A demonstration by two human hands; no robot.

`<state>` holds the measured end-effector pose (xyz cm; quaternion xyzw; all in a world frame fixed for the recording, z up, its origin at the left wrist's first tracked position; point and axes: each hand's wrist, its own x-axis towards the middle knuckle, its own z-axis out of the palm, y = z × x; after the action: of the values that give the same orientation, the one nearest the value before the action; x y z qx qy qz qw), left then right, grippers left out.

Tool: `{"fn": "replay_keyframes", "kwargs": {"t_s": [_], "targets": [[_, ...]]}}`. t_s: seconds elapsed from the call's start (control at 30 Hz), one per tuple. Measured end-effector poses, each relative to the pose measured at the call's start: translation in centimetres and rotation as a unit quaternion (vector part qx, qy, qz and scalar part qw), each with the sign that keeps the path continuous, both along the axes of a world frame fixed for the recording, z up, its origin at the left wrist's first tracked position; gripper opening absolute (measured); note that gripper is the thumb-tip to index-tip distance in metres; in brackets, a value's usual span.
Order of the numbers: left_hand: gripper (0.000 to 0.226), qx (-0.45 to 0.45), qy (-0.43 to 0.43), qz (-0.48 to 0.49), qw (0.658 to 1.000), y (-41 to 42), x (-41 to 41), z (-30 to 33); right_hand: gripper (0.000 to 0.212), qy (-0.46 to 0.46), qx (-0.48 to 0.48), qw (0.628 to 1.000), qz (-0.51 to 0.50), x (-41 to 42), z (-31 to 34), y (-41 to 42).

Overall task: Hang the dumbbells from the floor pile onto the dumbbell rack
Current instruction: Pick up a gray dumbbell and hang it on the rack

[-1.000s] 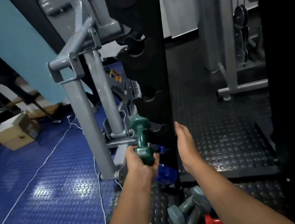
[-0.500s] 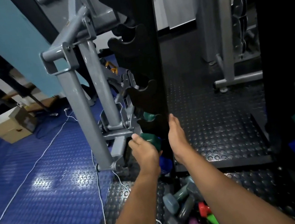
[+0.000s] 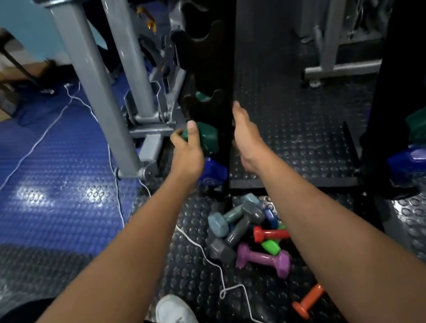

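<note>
At frame centre, the left hand (image 3: 188,151) curls around the green dumbbell's (image 3: 206,138) near head, whose long axis runs away into the dumbbell rack (image 3: 211,56). The right hand (image 3: 244,130) lies flat and straight-fingered against the rack's edge.

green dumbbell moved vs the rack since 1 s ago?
Yes. The green dumbbell went from upright beside the rack to lying across a lower cradle, held by the left hand.

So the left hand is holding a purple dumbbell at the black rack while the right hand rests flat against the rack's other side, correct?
Not quite. In the head view the dumbbell that the left hand grips at the black rack is the green dumbbell, not a purple one. The purple dumbbell lies in the floor pile. The rest holds: the right hand rests with straight fingers against the rack's other side.
</note>
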<state>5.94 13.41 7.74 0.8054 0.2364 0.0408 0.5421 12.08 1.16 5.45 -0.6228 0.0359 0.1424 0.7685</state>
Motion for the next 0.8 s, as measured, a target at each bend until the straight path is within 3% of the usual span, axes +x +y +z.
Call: {"fn": "replay_keyframes", "kwargs": {"t_s": [0.1,0.23,0.4,0.63,0.8], "targets": [[0.080,-0.006,0.011,0.001,1.000,0.4,-1.2,-1.6,0.085,0.013,-0.027,0.999,0.015,-0.9,-1.0,-0.5],[0.079,0.014,0.062,0.001,0.998,0.6,-2.8,-5.1,0.062,0.016,-0.095,0.995,0.038,-2.1,-2.6,-1.7],[0.079,0.056,0.146,0.001,0.988,1.4,-5.3,-10.4,0.063,0.044,-0.205,0.976,0.063,-3.1,-7.7,-3.0],[0.079,0.111,0.252,-0.060,0.960,0.8,-8.1,-16.1,0.075,0.099,-0.329,0.927,0.151,-4.9,-14.0,-3.7],[0.073,0.093,0.314,-0.034,0.944,0.1,-10.0,-19.3,0.072,0.091,-0.430,0.870,0.224,-5.5,-17.0,-3.5]]}}
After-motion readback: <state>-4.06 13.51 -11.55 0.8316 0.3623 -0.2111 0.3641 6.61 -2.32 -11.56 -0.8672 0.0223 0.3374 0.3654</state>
